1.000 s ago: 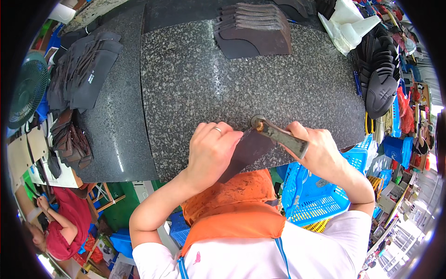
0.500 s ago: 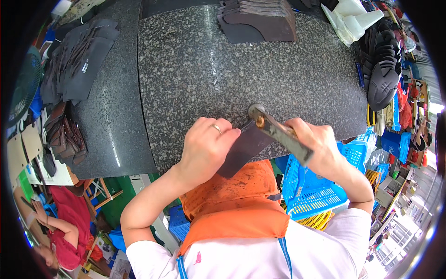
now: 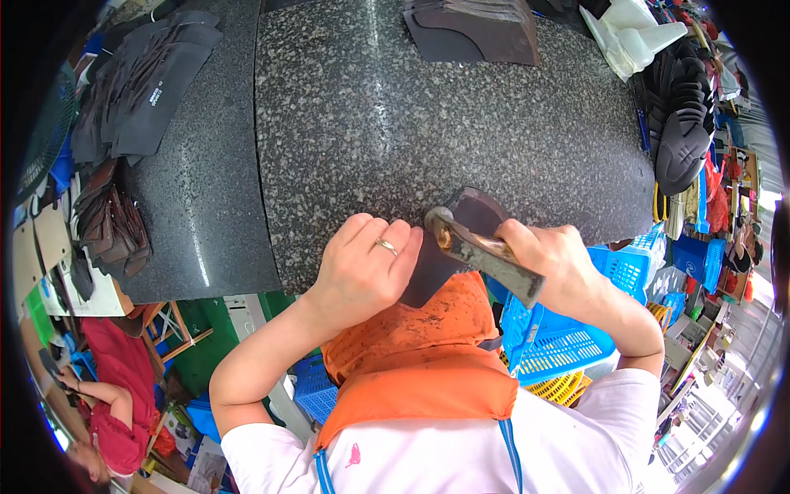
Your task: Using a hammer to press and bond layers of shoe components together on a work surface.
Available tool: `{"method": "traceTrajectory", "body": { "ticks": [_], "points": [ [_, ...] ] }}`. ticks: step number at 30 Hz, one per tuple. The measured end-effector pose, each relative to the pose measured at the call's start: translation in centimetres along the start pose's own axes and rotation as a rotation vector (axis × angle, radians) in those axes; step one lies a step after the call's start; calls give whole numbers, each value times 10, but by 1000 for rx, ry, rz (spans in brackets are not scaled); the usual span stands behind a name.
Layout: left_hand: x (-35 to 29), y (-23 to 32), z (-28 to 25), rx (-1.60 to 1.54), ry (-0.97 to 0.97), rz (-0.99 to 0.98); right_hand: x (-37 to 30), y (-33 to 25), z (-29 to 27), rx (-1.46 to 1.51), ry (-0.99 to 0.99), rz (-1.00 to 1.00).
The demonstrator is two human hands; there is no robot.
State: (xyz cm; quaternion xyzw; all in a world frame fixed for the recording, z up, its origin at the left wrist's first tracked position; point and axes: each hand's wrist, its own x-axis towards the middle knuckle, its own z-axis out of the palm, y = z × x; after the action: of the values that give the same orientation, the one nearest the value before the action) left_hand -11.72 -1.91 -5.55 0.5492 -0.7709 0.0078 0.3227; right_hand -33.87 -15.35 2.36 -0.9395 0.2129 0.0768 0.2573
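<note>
Leftmost, fan [image 3: 49,136]: green, standing at the rim of the view.
Co-worker [image 3: 123,432]: wearing red, sitting below it.
Brown pieces [image 3: 115,222]: lying in an overlapping pile at the granite's left edge.
Grey pieces [image 3: 156,90]: fanning out in a stack above them.
Left hand [image 3: 366,263]: wearing a ring, pinching the dark piece's left edge between thumb and curled fingers.
Dark piece [image 3: 432,272]: lying between both hands on the granite worktop [image 3: 370,140], its lower tip reaching past the near edge before the orange apron [image 3: 420,399].
Hammer [image 3: 494,259]: crossing over the dark piece; I cannot tell whether its round face is touching.
Right hand [image 3: 555,263]: gripping the hammer's handle, fingers closing around it.
Blue basket [image 3: 568,350]: sitting below the right hand.
Black moulded pieces [image 3: 683,148]: nesting in a row, far right.
</note>
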Motion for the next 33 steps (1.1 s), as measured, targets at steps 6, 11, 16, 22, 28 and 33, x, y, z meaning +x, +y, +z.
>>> {"method": "traceTrajectory", "body": {
  "ticks": [6, 11, 16, 22, 28, 33],
  "points": [
    [-3, -5, -11, -86, -13, -117, 1, -4, 3, 27, 23, -21],
    [-16, 3, -7, -20, 78, -92, 5, -4, 0, 72, 8, -8],
    [-20, 5, -4, 93, 80, -40, 8, -9, -1, 133, 66, -40],
    [-29, 17, -10, -76, 79, -378, 5, -10, 12, 76, -17, -16],
    [-40, 26, 2, 78, 187, -175, 7, -13, 13, 142, 68, -60],
    [-30, 30, -6, 164, 59, -88, 9, -10, 15, 20, 33, -117]
  ]
}}
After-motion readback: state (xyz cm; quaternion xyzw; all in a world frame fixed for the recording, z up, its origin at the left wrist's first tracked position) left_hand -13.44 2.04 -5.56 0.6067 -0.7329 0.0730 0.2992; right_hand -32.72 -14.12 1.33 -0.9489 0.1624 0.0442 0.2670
